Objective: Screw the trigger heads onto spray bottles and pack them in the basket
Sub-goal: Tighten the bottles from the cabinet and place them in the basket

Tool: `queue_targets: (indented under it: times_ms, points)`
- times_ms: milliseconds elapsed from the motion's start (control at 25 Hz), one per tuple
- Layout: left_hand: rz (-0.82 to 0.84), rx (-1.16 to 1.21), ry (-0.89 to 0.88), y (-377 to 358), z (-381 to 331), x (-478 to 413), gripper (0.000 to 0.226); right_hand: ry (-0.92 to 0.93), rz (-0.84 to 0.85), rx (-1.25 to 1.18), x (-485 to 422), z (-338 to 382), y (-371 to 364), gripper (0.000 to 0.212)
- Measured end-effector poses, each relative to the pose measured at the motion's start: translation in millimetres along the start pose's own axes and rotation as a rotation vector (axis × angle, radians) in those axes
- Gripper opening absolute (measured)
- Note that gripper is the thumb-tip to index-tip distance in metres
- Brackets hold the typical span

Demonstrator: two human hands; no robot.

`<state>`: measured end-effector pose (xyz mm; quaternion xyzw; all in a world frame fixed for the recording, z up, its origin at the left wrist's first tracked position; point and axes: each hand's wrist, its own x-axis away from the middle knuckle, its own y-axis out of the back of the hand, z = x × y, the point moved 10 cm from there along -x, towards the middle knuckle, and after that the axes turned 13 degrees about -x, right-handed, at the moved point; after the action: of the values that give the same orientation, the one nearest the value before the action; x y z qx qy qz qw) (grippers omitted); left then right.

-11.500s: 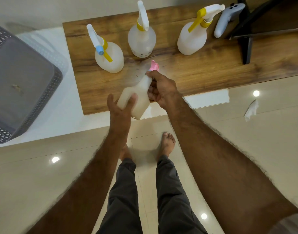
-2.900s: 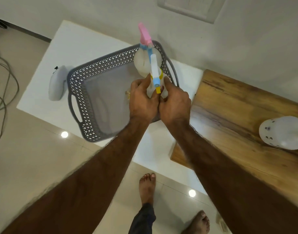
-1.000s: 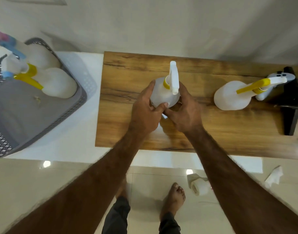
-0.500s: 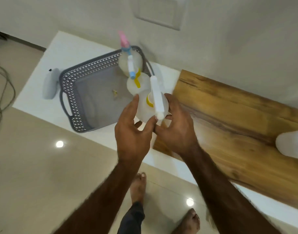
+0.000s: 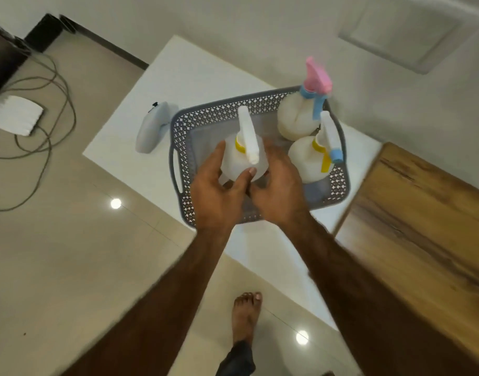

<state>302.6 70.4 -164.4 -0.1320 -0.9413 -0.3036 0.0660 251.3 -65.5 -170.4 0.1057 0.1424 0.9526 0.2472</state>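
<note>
Cupping a spray bottle (image 5: 239, 162) from both sides, the left hand (image 5: 219, 196) and right hand (image 5: 280, 191) curl round it over the grey basket (image 5: 178, 137). A pink-headed bottle (image 5: 295, 119) and a blue-tipped bottle (image 5: 305, 161) stand inside the basket. Half a second ago the spray bottle hung at the basket's corner.

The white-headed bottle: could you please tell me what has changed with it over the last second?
The left hand and right hand lifted the white-headed bottle off the wooden board and carried it leftward over the basket; they still hold it. The pink-headed bottle and the blue-nozzled bottle stay standing in the basket's right end.
</note>
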Motion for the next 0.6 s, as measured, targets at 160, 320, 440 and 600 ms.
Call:
queue_targets:
  times_ms: [160, 320, 440, 600]
  points:
    - [0.021, 0.024, 0.041, -25.8, 11.1, -48.6, 0.076, -0.029, -0.086, 0.018, -36.8, -21.2, -6.0, 0.068]
    - [0.002, 0.051, 0.053, -44.1, 22.6, -70.4, 0.075, -0.057, -0.132, 0.089, -54.5, -34.6, -8.6, 0.067]
    - [-0.014, 0.071, 0.040, -50.3, 28.8, -79.7, 0.074, -0.052, -0.197, 0.197, -54.7, -32.6, -11.1, 0.068]
    - [-0.019, 0.114, 0.067, -56.4, 28.7, -90.2, 0.074, -0.058, -0.253, 0.269, -56.5, -28.6, -11.0, 0.065]
